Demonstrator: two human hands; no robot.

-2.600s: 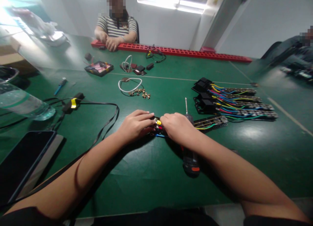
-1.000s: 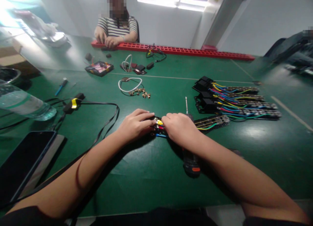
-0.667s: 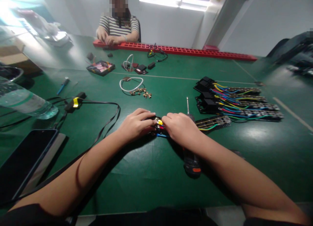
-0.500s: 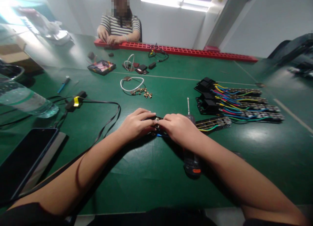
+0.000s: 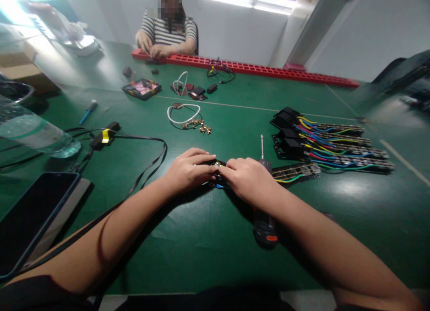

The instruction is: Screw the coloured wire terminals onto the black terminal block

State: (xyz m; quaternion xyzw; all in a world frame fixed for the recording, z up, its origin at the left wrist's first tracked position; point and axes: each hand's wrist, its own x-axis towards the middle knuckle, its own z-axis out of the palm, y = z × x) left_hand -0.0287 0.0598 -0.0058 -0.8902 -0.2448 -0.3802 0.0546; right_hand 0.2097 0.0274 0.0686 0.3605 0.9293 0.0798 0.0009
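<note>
In the head view, a black wired strip with long metal bars and yellow and green wires extends to the right from under my hands. My left hand is wrapped over its left part, fingers closed on it. My right hand is closed on the same piece, its fingertips meeting those of my left at a small brass-coloured spot. A bit of blue shows just below the fingertips. Most of the piece's left part is hidden by my hands. A power screwdriver with a long bit lies partly under my right wrist.
Several wired strips with black boxes lie at right. Brass pieces and a white loop lie ahead. A phone, a cable with a black block and a bottle are left. A co-worker sits behind a red rail.
The whole view has shifted slightly as my head moved. Both hands keep their hold on the strip, with hardly any finger movement.
</note>
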